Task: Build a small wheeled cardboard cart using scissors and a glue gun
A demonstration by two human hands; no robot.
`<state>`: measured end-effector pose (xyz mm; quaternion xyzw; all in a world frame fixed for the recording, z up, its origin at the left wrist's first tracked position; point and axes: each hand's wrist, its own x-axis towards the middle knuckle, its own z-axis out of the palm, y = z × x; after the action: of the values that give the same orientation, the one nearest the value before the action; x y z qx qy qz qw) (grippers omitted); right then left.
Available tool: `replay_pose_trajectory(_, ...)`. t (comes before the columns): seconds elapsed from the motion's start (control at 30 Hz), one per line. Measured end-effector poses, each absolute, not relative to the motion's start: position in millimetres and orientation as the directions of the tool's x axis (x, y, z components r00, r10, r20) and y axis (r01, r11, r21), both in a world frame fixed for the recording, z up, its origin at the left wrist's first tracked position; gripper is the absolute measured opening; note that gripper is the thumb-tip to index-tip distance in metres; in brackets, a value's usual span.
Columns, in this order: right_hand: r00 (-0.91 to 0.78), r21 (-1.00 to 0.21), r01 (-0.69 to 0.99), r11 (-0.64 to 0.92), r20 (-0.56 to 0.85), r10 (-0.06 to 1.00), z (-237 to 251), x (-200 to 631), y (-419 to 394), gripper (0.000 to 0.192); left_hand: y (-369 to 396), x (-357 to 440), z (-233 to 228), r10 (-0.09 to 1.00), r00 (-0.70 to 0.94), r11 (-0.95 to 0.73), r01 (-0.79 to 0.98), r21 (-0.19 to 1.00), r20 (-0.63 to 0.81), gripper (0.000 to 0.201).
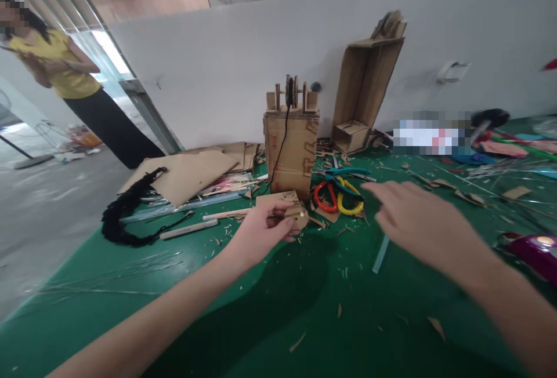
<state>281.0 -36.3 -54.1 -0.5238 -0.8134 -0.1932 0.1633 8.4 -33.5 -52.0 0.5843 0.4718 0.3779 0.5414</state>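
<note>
My left hand [268, 226] pinches a small round cardboard disc [300, 219], with the thumb in front, low before the upright cardboard box [289, 149]. On top of that box stand cardboard posts and a wheel [290, 91] with black yarn wound on it; a strand hangs down the front. My right hand [404, 215], slightly blurred, is above the table to the right with its index finger stretched leftward and nothing visible in it. Just left of its fingertips lie scissors [329, 197] with red and yellow handles, and a teal-handled tool [348, 171].
Flat cardboard sheets [195, 169], a black fuzzy strip [124, 224] and glue sticks [189, 229] lie left on the green table [243, 331]. A taller open cardboard box [368, 85] leans on the wall. A purple object [533, 253] sits right. A person [73, 71] stands at left.
</note>
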Motion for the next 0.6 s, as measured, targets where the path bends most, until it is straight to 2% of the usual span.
replay_pose_trajectory(0.07,-0.260,0.231,0.956,0.178,0.400,0.879,-60,320,-28,0.035,-33,7,-48,0.973,0.228,0.022,0.104,0.994,-0.045,0.022)
replay_pose_trajectory(0.13,-0.163,0.194,0.975,0.111,0.279,0.946,-73,357,-18,0.026,-32,6,-44,0.980,0.194,0.023,0.070,0.997,-0.036,0.016)
replay_pose_trajectory(0.23,-0.086,0.117,0.991,0.060,0.230,0.969,-92,390,-4,0.014,-32,6,-40,0.982,0.184,0.023,0.046,0.999,-0.031,0.013)
replay_pose_trajectory(0.33,-0.068,0.031,0.998,0.062,0.274,0.959,-100,393,4,0.010,-33,6,-37,0.980,0.198,0.018,0.038,0.999,-0.025,0.016)
replay_pose_trajectory(0.47,0.071,-0.019,0.997,-0.068,0.358,0.931,-88,377,4,0.011,-34,5,-34,0.983,0.183,0.004,0.031,1.000,-0.010,0.021)
replay_pose_trajectory(0.53,0.122,-0.042,0.992,-0.115,0.423,0.898,-75,367,0,0.018,-35,5,-34,0.984,0.177,0.004,0.016,1.000,-0.007,0.021)
replay_pose_trajectory(0.6,0.164,-0.123,0.986,-0.116,0.519,0.839,-61,353,-5,0.027,-35,5,-33,0.984,0.178,0.018,-0.003,1.000,-0.017,0.020)
